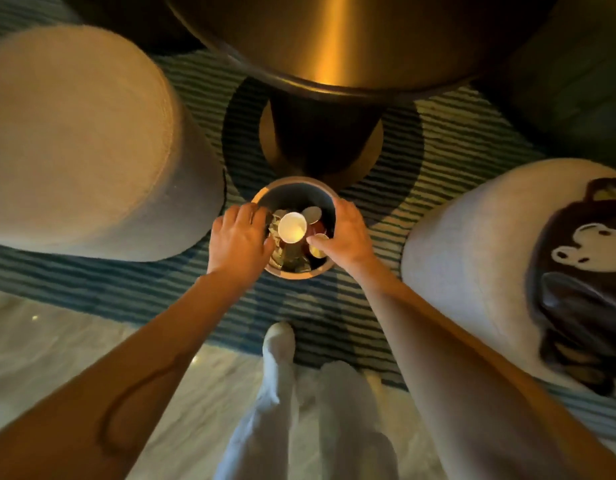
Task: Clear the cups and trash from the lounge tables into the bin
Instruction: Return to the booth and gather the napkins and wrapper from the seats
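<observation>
A small round bin (329,202) stands on the striped blue carpet (448,140), at 6 o'clock from the brass table (334,46). A white cup (292,227) lies inside it. The left hand (239,237) grips the rim at 9 o'clock; the right hand (348,233) grips it at 3 o'clock. Round stools (77,140) stand at both sides.

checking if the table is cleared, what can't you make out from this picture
Head view, the only one:
- Table top: its far part is cut off by the upper edge, so leftovers there cannot be ruled out.
- Bin: its depth and lower contents are hidden by the white cup and trash on top.
- Left hand and right hand: fingertips are hidden at the rim, so each grip is unclear.
</observation>
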Tool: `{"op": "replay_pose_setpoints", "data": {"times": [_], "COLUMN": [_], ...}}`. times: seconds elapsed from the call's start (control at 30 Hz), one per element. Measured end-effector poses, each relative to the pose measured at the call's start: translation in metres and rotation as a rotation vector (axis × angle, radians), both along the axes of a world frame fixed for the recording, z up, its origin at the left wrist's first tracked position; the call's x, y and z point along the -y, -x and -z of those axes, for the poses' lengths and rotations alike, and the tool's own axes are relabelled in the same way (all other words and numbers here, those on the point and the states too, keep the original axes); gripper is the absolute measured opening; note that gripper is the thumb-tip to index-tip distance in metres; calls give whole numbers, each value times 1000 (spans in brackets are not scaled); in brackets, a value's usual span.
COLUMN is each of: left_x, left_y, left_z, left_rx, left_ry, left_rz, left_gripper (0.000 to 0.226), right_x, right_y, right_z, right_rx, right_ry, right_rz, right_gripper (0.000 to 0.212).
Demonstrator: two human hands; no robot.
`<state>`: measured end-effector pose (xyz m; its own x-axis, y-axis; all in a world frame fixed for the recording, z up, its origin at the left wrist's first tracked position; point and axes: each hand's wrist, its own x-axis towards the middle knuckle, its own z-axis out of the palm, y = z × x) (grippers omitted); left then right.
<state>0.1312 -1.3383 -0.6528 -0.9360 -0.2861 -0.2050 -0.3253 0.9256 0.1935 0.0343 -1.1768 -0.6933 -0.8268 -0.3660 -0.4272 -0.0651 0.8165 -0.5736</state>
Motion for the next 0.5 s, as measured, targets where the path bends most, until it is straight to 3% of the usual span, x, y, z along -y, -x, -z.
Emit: {"op": "replay_pose_setpoints", "data": {"times": [0.1,0.23,0.5], "left_x": [-26,-97,-302], "left_y": [-5,-7,-42], "left_z": [-65,-151,-261], "left_rx": [8,9,-12], "left_ry": [9,14,71], "left_rz": [128,247,644], "left_gripper": [44,43,52], "right_x": [-41,-143,-365], "right_y": [-20,-67,-204], "right_z": [-66,-166,-290], "right_rx": [-111,-288,-461], "right_ry": [-64,-68,-171], "right_rz": [35,198,611], "right_gripper": [66,53,52]}}
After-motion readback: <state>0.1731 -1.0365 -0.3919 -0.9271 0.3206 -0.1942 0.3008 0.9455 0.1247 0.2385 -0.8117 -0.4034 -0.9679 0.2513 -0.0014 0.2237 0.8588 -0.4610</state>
